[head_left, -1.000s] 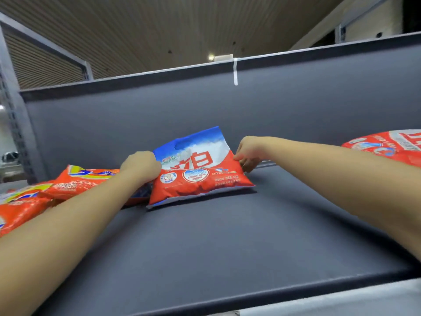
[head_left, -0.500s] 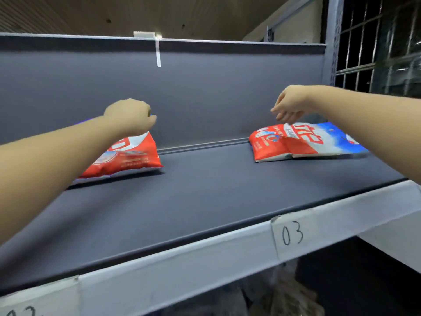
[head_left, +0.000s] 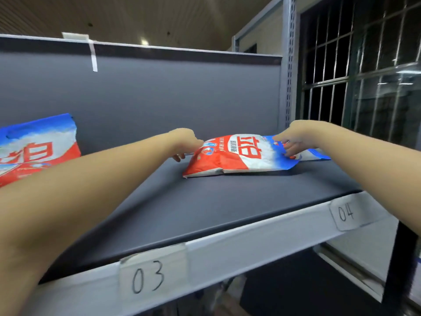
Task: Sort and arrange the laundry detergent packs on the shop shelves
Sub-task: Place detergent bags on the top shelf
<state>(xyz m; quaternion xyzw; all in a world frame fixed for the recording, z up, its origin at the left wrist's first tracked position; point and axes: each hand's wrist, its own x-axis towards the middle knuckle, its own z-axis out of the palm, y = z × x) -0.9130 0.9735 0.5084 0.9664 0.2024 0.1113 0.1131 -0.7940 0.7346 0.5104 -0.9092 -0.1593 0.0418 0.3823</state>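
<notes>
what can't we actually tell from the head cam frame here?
- Left hand grip: fingers curl behind the red end of the lying pack; contact unclear.
- Second pack under it: mostly covered by the top pack and the right hand.
- Standing pack: cut off by the left edge and the forearm.
- Small print on the packs: too blurred to read.

Red, white, blue pack [head_left: 237, 156]; seemingly grey shelf [head_left: 205, 201]

I count three detergent packs, one at left [head_left: 34, 147] and two stacked at right [head_left: 237, 156] [head_left: 319, 154], two hands [head_left: 185, 142] [head_left: 293, 140], and two shelf labels [head_left: 148, 275] [head_left: 346, 213].
</notes>
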